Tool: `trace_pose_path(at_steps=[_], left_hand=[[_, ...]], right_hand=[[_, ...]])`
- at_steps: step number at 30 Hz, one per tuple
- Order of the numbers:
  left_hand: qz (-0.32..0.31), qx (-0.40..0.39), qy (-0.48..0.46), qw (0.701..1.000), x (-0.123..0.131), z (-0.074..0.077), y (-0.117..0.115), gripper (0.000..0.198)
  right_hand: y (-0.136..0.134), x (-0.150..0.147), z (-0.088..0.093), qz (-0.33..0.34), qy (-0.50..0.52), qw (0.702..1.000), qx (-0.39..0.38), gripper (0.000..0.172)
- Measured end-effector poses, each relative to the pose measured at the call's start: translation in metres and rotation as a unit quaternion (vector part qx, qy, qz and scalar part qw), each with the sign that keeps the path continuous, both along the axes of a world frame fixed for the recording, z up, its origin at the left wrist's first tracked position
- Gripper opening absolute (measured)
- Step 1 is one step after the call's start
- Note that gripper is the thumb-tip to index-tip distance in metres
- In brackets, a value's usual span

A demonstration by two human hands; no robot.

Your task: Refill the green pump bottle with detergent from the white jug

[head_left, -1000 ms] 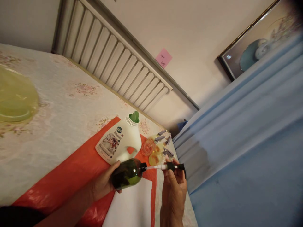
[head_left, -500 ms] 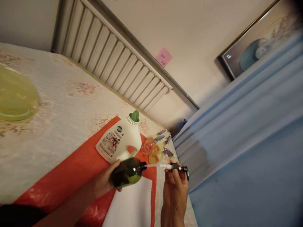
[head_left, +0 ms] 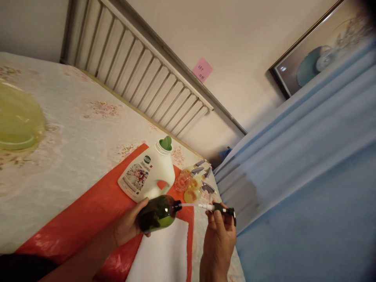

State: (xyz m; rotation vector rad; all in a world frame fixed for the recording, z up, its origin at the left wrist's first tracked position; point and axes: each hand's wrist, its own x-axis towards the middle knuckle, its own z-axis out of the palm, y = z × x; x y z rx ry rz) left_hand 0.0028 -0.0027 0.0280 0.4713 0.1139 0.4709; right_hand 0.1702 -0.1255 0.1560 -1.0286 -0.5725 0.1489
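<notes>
Bottle (head_left: 157,214) of dark green is clasped round its base end by the left hand (head_left: 131,225) and held nearly on its side, neck toward the right, in front of the white jug (head_left: 151,172) and over the red sheet (head_left: 76,211). A pump (head_left: 207,206) is pinched between thumb and fingers of the right hand (head_left: 219,233). The hands are kept apart, the gap being bridged by the pump's thin tube (head_left: 189,205), which is lined up with the bottle's mouth.

The step in hand is judged to be the passing of the tube through the neck; whether it is being put in or drawn out cannot be told from this moment. Either way, a steady bottle and a straight tube seem to be called for.

The tube's tip is not seen, and the level of any liquid is masked by the dark wall. Several fingers are hidden behind what is gripped. The small spray bottles (head_left: 191,194) overlap, so their number is unclear, and the yellow basin (head_left: 22,117) is cut off.
</notes>
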Motion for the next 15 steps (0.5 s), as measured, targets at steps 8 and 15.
trace_pose_path(at_steps=[8,15], left_hand=[[0.003,-0.011,-0.001,1.000,0.001,-0.005,0.001,0.058],[0.018,-0.021,0.010,1.000,0.000,-0.002,0.002,0.057]], right_hand=[[0.001,-0.007,0.007,-0.019,0.001,1.000,-0.005,0.026],[-0.010,0.025,0.000,-0.022,0.106,0.994,0.012,0.025]])
